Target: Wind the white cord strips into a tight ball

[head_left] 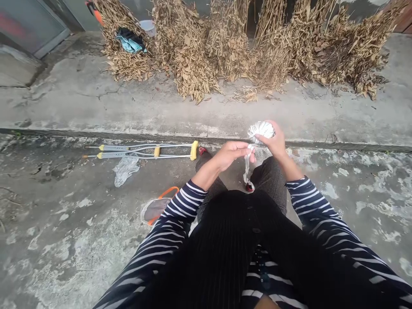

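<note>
My right hand (276,142) is closed around a white ball of wound strip (260,128), held up in front of my knees. A loose white strip (247,165) hangs down from the ball. My left hand (232,153) pinches that strip just below the ball, with its fingers pressed together. Both arms wear dark sleeves with white stripes. I sit on the concrete ground with my legs in dark trousers stretched forward.
A pair of metal crutches with yellow pads (144,151) lies on the ground to the left. A clear plastic bag (125,169) lies near them, and an orange-rimmed object (157,208) by my left elbow. Bundles of dry leafy stalks (244,47) line the raised concrete step (128,128) ahead.
</note>
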Demonstrator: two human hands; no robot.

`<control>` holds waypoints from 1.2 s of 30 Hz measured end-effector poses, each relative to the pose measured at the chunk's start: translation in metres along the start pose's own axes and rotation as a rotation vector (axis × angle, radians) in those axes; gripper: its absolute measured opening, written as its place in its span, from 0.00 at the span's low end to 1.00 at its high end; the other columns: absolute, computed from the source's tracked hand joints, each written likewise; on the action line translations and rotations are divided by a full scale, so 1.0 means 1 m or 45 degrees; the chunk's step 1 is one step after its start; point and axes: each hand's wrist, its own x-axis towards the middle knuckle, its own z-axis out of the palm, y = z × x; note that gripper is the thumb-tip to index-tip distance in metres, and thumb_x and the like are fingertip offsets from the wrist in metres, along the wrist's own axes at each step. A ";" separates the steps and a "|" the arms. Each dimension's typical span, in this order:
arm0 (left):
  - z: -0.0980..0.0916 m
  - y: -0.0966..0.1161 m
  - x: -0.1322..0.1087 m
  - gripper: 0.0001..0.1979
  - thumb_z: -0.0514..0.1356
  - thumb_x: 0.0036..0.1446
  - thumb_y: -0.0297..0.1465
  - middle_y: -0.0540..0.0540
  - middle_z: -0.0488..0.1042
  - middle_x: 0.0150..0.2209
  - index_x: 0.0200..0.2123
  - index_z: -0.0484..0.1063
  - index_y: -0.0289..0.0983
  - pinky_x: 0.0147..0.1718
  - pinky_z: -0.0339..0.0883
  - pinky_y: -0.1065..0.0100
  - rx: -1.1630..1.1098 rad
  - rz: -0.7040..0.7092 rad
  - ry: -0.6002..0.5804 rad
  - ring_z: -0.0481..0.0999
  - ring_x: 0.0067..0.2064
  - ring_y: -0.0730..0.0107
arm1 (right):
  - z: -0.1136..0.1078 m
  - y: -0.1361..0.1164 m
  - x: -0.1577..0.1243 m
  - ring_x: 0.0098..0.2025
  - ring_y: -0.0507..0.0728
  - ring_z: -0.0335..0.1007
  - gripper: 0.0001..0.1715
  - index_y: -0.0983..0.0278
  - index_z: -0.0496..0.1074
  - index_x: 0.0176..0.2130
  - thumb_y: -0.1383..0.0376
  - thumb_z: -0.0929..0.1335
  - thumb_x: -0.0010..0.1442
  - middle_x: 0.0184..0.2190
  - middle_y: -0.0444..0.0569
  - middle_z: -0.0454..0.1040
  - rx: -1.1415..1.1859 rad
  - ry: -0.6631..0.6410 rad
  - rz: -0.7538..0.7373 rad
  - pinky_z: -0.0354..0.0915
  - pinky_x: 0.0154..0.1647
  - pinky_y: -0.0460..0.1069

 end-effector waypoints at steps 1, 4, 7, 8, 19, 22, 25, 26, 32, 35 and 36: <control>-0.001 0.004 0.003 0.16 0.70 0.56 0.42 0.44 0.80 0.30 0.33 0.79 0.32 0.46 0.70 0.65 -0.030 0.026 0.026 0.80 0.38 0.66 | 0.002 0.003 -0.003 0.56 0.67 0.70 0.41 0.63 0.73 0.49 0.46 0.79 0.42 0.51 0.56 0.75 -0.013 -0.028 -0.004 0.63 0.64 0.63; -0.004 0.012 0.014 0.15 0.71 0.55 0.40 0.44 0.80 0.31 0.35 0.79 0.32 0.48 0.72 0.65 -0.136 0.083 0.136 0.82 0.38 0.66 | 0.007 0.009 -0.014 0.55 0.67 0.70 0.40 0.64 0.73 0.51 0.46 0.78 0.45 0.52 0.56 0.75 -0.007 -0.117 0.015 0.63 0.62 0.63; -0.006 0.020 0.028 0.12 0.70 0.56 0.35 0.44 0.81 0.33 0.39 0.79 0.32 0.50 0.73 0.63 -0.250 0.070 0.289 0.83 0.40 0.65 | 0.012 0.013 -0.027 0.54 0.66 0.69 0.39 0.63 0.73 0.51 0.48 0.79 0.44 0.51 0.54 0.75 0.133 -0.244 0.070 0.62 0.62 0.62; -0.007 0.021 0.032 0.11 0.69 0.58 0.33 0.44 0.82 0.33 0.40 0.78 0.32 0.52 0.73 0.63 -0.284 0.063 0.339 0.84 0.41 0.65 | 0.013 0.013 -0.032 0.54 0.65 0.69 0.39 0.61 0.74 0.52 0.49 0.79 0.44 0.51 0.52 0.75 0.214 -0.290 0.110 0.62 0.62 0.61; -0.012 0.013 0.064 0.07 0.61 0.63 0.24 0.44 0.82 0.33 0.44 0.76 0.31 0.57 0.72 0.61 -0.485 0.004 0.545 0.84 0.42 0.68 | 0.010 0.003 -0.057 0.45 0.59 0.72 0.41 0.56 0.70 0.55 0.49 0.79 0.45 0.50 0.47 0.75 0.846 -0.449 0.599 0.69 0.40 0.50; -0.009 0.014 0.065 0.06 0.61 0.63 0.23 0.44 0.82 0.34 0.43 0.76 0.31 0.57 0.72 0.61 -0.488 -0.022 0.555 0.84 0.42 0.67 | 0.011 0.000 -0.055 0.49 0.60 0.72 0.42 0.56 0.70 0.54 0.52 0.80 0.43 0.49 0.47 0.75 0.826 -0.462 0.545 0.69 0.46 0.51; -0.012 0.019 0.067 0.05 0.61 0.63 0.23 0.43 0.82 0.35 0.42 0.75 0.31 0.57 0.72 0.62 -0.480 -0.043 0.579 0.84 0.44 0.67 | 0.011 -0.002 -0.054 0.49 0.60 0.71 0.39 0.58 0.71 0.50 0.57 0.80 0.39 0.45 0.45 0.75 0.759 -0.524 0.451 0.67 0.52 0.52; -0.015 0.022 0.068 0.05 0.61 0.62 0.23 0.43 0.82 0.35 0.42 0.75 0.31 0.56 0.72 0.63 -0.479 -0.030 0.594 0.84 0.45 0.66 | 0.010 -0.002 -0.053 0.49 0.60 0.70 0.38 0.58 0.71 0.49 0.59 0.80 0.39 0.44 0.45 0.75 0.745 -0.542 0.426 0.67 0.53 0.52; -0.054 0.023 0.081 0.03 0.60 0.63 0.21 0.45 0.81 0.34 0.39 0.73 0.30 0.51 0.74 0.68 -0.550 0.091 0.703 0.84 0.41 0.70 | -0.001 -0.010 -0.057 0.54 0.62 0.71 0.41 0.57 0.71 0.54 0.59 0.79 0.40 0.51 0.47 0.75 0.822 -0.651 0.367 0.66 0.58 0.54; -0.070 0.009 0.087 0.03 0.59 0.62 0.20 0.46 0.80 0.31 0.36 0.73 0.30 0.44 0.74 0.72 -0.573 0.030 0.764 0.82 0.36 0.73 | -0.007 -0.024 -0.058 0.60 0.66 0.69 0.52 0.55 0.65 0.62 0.56 0.80 0.40 0.58 0.51 0.73 0.893 -0.719 0.348 0.66 0.62 0.59; -0.073 0.004 0.088 0.04 0.59 0.62 0.20 0.47 0.79 0.30 0.36 0.73 0.30 0.42 0.73 0.74 -0.564 -0.011 0.772 0.82 0.34 0.75 | -0.010 -0.030 -0.057 0.61 0.67 0.69 0.55 0.55 0.64 0.64 0.54 0.80 0.40 0.59 0.52 0.72 0.918 -0.710 0.338 0.65 0.63 0.61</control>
